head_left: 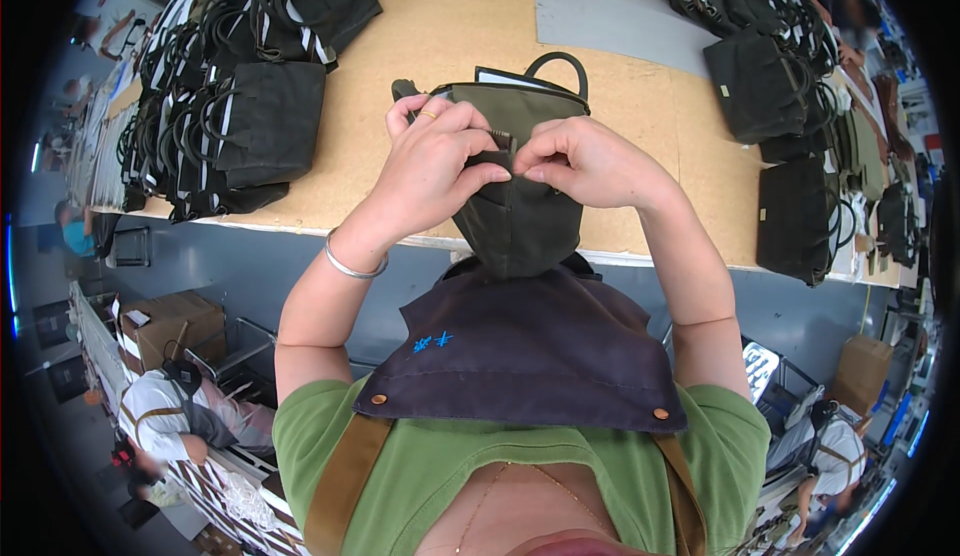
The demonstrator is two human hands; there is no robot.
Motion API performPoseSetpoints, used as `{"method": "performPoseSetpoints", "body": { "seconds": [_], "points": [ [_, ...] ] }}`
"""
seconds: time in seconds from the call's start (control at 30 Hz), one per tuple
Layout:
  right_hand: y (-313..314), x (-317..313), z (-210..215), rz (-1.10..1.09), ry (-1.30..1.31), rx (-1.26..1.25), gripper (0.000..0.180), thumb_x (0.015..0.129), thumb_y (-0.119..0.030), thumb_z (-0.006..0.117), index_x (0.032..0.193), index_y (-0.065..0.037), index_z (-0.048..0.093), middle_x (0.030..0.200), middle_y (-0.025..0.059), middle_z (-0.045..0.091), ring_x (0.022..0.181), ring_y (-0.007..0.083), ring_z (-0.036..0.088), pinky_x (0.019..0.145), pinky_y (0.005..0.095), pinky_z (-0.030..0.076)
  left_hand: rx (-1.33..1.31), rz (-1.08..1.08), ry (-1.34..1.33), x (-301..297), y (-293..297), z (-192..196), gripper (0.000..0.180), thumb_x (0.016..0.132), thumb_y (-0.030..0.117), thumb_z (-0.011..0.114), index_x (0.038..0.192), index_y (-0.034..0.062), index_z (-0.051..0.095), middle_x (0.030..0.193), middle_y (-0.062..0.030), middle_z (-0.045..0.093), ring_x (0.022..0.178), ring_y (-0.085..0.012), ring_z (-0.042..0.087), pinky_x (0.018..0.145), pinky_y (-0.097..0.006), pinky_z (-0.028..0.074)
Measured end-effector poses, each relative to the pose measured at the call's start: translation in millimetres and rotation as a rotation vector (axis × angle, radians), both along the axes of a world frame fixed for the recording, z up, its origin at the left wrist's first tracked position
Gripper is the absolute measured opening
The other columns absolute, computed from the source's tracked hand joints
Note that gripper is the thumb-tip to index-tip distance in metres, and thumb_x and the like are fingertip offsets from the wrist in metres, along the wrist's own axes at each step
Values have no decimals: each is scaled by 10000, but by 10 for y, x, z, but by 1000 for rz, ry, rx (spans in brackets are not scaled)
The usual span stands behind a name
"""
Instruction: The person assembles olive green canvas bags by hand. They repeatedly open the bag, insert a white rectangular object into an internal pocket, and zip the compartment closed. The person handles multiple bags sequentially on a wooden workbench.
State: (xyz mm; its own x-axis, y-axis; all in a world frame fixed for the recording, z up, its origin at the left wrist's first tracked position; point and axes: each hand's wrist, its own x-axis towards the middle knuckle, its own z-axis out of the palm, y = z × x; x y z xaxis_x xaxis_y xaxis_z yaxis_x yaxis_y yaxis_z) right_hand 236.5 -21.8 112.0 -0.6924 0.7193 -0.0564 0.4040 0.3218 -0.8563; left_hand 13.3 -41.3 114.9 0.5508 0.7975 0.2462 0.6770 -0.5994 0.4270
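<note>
A dark olive handbag (525, 231) stands at the near edge of the table, leaning toward my apron, its curved handle rising at the far side. My left hand (430, 161) is closed on the bag's upper left part, thumb and fingers folding the fabric by a short ridged strip (503, 142) that looks like zipper tape. Right beside it, my right hand (592, 164) is closed in a pinch against the same spot of the bag. What lies between its fingertips is too small to make out. A white sheet (500, 77) shows at the bag's opening.
Dark handbags (265, 121) are piled on the tan tabletop (430, 26) at the left, with more bags (765, 86) along the right. A grey board (640, 28) lies at the back. Cardboard boxes (175, 326) and seated co-workers (165, 416) are behind me on both sides.
</note>
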Motion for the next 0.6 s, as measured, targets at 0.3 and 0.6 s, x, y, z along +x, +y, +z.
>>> {"method": "performPoseSetpoints", "body": {
  "seconds": [0.3, 0.6],
  "points": [
    [-12, -6, -7, 25, 40, -41, 127, 821, 40, 622, 917, -17, 684, 801, 47, 617, 739, 146, 594, 663, 284, 471, -53, -1, -12, -7, -44, 40, 192, 742, 218, 775, 836, 77, 687, 932, 1, 585, 940, -199, 519, 1013, -414, 207],
    [-40, -70, -114, -46, 120, -271, 76, 769, -77, 696, 786, -8, 669, 778, 43, 644, 665, 97, 585, 605, 258, 467, -86, -17, -2, 4, -59, 69, 166, 731, 190, 779, 810, 79, 683, 913, 7, 599, 949, -179, 545, 1027, -408, 214]
  ]
}}
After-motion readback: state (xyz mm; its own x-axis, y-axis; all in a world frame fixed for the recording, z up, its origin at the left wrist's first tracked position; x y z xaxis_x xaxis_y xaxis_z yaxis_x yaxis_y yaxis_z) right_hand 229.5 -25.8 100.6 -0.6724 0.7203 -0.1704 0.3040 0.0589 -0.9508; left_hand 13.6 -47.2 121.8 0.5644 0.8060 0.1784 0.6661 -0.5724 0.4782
